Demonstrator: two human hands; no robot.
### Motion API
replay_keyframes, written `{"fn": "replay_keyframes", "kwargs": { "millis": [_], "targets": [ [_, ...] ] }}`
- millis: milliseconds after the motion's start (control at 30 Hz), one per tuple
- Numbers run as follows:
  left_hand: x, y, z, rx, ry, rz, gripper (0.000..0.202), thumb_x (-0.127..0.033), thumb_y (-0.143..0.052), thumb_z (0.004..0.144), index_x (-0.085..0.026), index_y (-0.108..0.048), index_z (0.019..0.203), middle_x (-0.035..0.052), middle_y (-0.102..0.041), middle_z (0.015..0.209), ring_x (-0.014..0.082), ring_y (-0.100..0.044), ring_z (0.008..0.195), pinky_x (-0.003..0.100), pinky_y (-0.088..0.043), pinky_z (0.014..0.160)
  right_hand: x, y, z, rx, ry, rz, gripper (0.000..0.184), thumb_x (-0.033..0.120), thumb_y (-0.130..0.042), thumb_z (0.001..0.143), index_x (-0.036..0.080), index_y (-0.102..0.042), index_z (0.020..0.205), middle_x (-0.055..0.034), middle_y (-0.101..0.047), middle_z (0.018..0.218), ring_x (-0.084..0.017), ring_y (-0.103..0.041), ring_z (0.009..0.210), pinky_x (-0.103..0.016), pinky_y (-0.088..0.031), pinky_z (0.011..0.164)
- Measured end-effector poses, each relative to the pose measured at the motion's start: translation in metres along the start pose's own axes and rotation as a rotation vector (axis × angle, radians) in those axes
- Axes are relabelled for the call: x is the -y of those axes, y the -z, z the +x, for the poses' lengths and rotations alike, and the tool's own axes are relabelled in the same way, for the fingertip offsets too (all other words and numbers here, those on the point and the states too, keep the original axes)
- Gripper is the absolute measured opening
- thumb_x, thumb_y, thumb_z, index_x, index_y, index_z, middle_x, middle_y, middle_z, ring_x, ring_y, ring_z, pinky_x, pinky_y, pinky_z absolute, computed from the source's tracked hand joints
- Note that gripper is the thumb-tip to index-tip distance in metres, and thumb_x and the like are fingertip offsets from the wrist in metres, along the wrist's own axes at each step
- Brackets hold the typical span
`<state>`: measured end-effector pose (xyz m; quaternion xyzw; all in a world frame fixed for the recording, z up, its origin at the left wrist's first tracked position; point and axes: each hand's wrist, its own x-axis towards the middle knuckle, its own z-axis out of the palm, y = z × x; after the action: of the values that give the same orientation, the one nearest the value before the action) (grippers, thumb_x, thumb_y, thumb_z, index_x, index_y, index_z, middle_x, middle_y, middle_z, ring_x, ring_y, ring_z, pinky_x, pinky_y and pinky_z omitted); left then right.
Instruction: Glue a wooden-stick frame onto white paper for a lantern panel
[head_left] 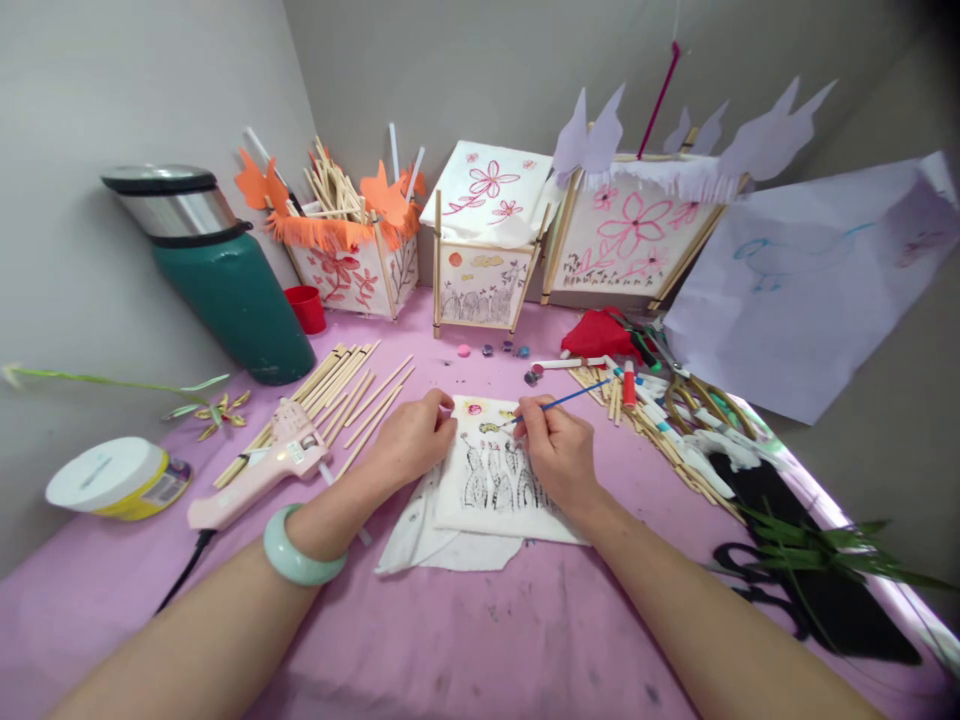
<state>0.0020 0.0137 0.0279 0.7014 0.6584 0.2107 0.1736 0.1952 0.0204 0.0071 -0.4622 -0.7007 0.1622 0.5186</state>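
Observation:
A white painted sheet (487,505) lies in front of me, with black plant-like shapes, a red and yellow sun and yellow-green clouds on it. My right hand (556,455) grips a thin blue paintbrush (574,397), its tip touching a yellow-green cloud. At the sheet's upper left edge, my left hand (416,432) has its fingers curled and pinched onto it; a pale green bangle (281,545) circles that wrist. Beneath the sheet, a crumpled white piece (450,552) sticks out toward me. Small blobs of paint (487,350) in pink, purple and blue dot the cloth beyond.
Left are a pink glue gun (259,465), wooden sticks (375,400), a white-lidded tub (112,480) and a green bottle (232,290). Decorated stick-framed boxes (484,285) stand behind. Scissors (705,405), a red tube (628,385), a black phone-like slab (832,590) and leaves (832,545) crowd the right.

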Motion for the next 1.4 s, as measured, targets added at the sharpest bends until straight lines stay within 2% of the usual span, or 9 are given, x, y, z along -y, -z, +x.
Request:
{"fn": "replay_keyframes", "kwargs": {
  "millis": [233,400,500,600,800,867,1033,1233,1400],
  "targets": [
    [-0.001,0.0,0.0,0.001,0.005,-0.014,0.025,-0.026,-0.049,0.082,-0.019,-0.059,0.103,0.0044,-0.07,0.082,0.0197,-0.062,0.074,0.029,-0.04,0.065,0.002,0.001,-0.001,-0.002,0.025,-0.004,0.034,0.033,-0.047,0.094,0.018,-0.058,0.066,0.0015,-0.06,0.06,-0.01,-0.055,0.052,-0.024,-0.042,0.058],
    [0.005,-0.001,0.003,-0.018,0.023,-0.086,0.023,-0.026,-0.052,0.079,-0.019,-0.061,0.099,0.0036,-0.069,0.083,0.0192,-0.062,0.074,0.03,-0.041,0.067,0.002,0.006,0.002,-0.112,-0.03,0.041,0.033,0.037,-0.043,0.095,0.018,-0.062,0.077,0.0008,-0.061,0.065,-0.01,-0.054,0.053,-0.024,-0.043,0.057],
    [0.012,-0.003,0.007,-0.017,0.044,-0.217,0.022,-0.026,-0.056,0.076,-0.018,-0.062,0.096,0.0039,-0.068,0.081,0.018,-0.062,0.072,0.029,-0.042,0.065,-0.002,0.01,0.01,-0.14,-0.107,0.016,0.035,0.042,-0.04,0.095,0.018,-0.064,0.084,-0.0004,-0.063,0.07,-0.011,-0.054,0.054,-0.026,-0.044,0.059],
    [0.015,-0.006,0.008,0.019,0.066,-0.372,0.024,-0.024,-0.059,0.072,-0.017,-0.06,0.095,0.0029,-0.065,0.075,0.0157,-0.059,0.062,0.027,-0.041,0.056,-0.005,0.013,0.015,-0.163,-0.177,-0.006,0.041,0.046,-0.037,0.095,0.017,-0.065,0.087,-0.0021,-0.064,0.072,-0.014,-0.058,0.061,-0.028,-0.045,0.062],
    [0.004,-0.003,0.005,0.155,0.175,-0.696,0.04,-0.014,-0.059,0.065,-0.014,-0.054,0.104,-0.0048,-0.053,0.062,0.0087,-0.044,0.044,0.022,-0.031,0.042,-0.005,0.012,0.015,-0.198,-0.156,0.043,0.038,0.044,-0.035,0.095,0.018,-0.063,0.093,-0.0031,-0.065,0.08,-0.014,-0.057,0.063,-0.029,-0.047,0.063],
    [0.001,0.0,0.004,0.129,0.178,-0.791,0.045,-0.011,-0.056,0.065,-0.014,-0.057,0.109,-0.0041,-0.053,0.064,0.0072,-0.041,0.043,0.022,-0.028,0.04,-0.007,0.014,0.015,-0.25,-0.115,0.046,0.035,0.041,-0.036,0.096,0.018,-0.062,0.096,-0.0027,-0.064,0.081,-0.014,-0.057,0.063,-0.029,-0.048,0.065],
    [0.002,0.007,0.007,-0.045,0.081,-0.91,0.04,-0.013,-0.056,0.067,-0.016,-0.065,0.106,0.0013,-0.058,0.073,0.0074,-0.045,0.049,0.021,-0.029,0.042,-0.017,0.023,0.021,-0.357,-0.032,0.018,0.03,0.036,-0.038,0.095,0.018,-0.061,0.102,-0.0048,-0.064,0.091,-0.015,-0.059,0.071,-0.031,-0.049,0.072],
    [0.0,0.015,0.007,-0.203,-0.011,-1.056,0.037,-0.02,-0.061,0.07,-0.017,-0.064,0.107,0.0015,-0.063,0.081,0.0076,-0.048,0.053,0.019,-0.032,0.044,-0.021,0.022,0.019,-0.279,-0.091,-0.019,0.033,0.039,-0.037,0.094,0.018,-0.063,0.099,-0.0055,-0.067,0.089,-0.016,-0.059,0.069,-0.032,-0.047,0.07],
    [0.001,0.019,0.007,-0.222,-0.044,-1.08,0.041,-0.024,-0.064,0.072,-0.017,-0.061,0.112,0.002,-0.063,0.09,0.0065,-0.05,0.057,0.019,-0.035,0.047,-0.014,0.017,0.013,-0.204,-0.096,-0.077,0.033,0.039,-0.04,0.093,0.018,-0.065,0.098,-0.007,-0.07,0.091,-0.021,-0.062,0.085,-0.035,-0.045,0.081]
  ]
}}
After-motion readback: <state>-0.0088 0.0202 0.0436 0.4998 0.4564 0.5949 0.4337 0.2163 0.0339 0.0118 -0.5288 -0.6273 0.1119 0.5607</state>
